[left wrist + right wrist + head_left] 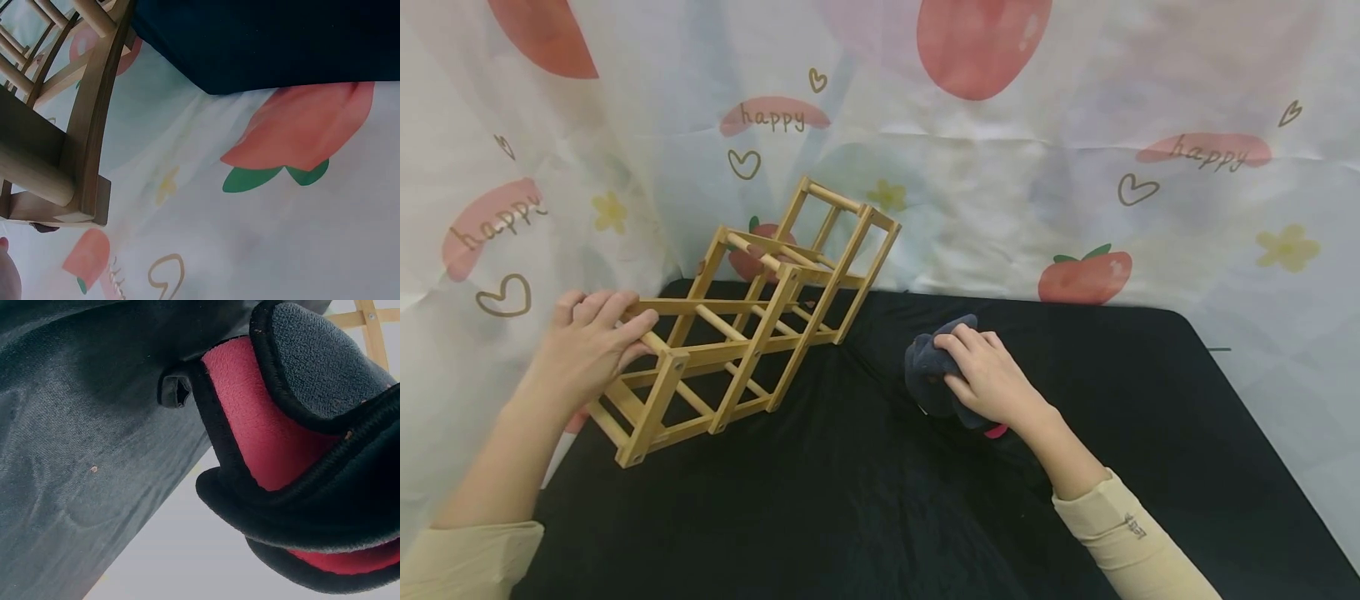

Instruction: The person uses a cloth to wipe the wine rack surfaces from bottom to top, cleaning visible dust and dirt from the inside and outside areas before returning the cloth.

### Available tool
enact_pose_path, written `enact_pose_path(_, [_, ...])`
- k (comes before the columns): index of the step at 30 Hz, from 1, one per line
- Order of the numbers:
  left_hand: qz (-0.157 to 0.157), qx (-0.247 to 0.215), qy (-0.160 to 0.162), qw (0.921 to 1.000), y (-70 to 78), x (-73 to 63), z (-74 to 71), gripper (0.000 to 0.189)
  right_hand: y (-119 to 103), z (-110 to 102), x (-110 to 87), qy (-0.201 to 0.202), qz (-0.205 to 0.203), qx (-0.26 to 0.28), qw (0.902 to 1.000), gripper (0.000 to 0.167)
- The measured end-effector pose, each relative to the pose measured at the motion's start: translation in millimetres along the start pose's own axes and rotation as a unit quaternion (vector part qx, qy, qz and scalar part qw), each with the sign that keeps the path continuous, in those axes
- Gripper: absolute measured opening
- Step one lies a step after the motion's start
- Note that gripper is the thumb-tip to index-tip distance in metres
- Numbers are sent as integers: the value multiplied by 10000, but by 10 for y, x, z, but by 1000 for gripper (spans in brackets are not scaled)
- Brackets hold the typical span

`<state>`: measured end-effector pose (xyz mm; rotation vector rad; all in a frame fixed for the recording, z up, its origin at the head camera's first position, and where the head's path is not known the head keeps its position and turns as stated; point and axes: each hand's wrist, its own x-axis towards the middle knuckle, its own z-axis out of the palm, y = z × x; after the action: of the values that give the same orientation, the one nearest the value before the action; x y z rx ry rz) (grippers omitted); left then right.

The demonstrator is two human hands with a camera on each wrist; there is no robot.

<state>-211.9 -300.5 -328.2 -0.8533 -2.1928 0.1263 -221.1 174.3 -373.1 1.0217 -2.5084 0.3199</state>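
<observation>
On the left, a light wooden rack (pixel 655 407) of slats and round dowels slants away towards the back of the table. My left hand (pixel 591 337) grips the rail at its near left end, thumb over the dowel. The rack's end frame (pixel 94 106) fills the upper left of the left wrist view, with a fingertip (pixel 9 278) at the edge. Right of the rack, my right hand (pixel 992 375) holds a bunched dark grey cloth (pixel 928 375). The right wrist view shows this cloth (pixel 325 362) folded over, with black bound edges, a small loop and a pinkish-red side.
A black cloth (pixel 820 508) covers the table. Behind and to the left hangs a white curtain (pixel 1000 200) printed with fruit, hearts and "happy". The table's right edge slopes down towards the lower right.
</observation>
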Motion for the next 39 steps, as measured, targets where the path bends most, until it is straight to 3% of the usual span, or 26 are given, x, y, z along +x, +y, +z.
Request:
enact_pose_path(7, [-67, -109, 81, 9999, 50, -1, -3, 51, 8, -12, -10, 17, 52, 1, 10000, 36])
enact_pose_path(11, [-71, -68, 289, 9995, 103, 20, 10, 49, 16, -23, -18, 37, 95, 10, 9999, 37])
enact_pose_path(21, [-40, 119, 701, 9975, 349, 139, 0, 45, 12, -36, -22, 78, 96, 6, 9999, 37])
enact_pose_path(39, [-12, 384, 660, 9971, 820, 416, -38, 46, 45, -66, -64, 119, 208, 19, 9997, 37])
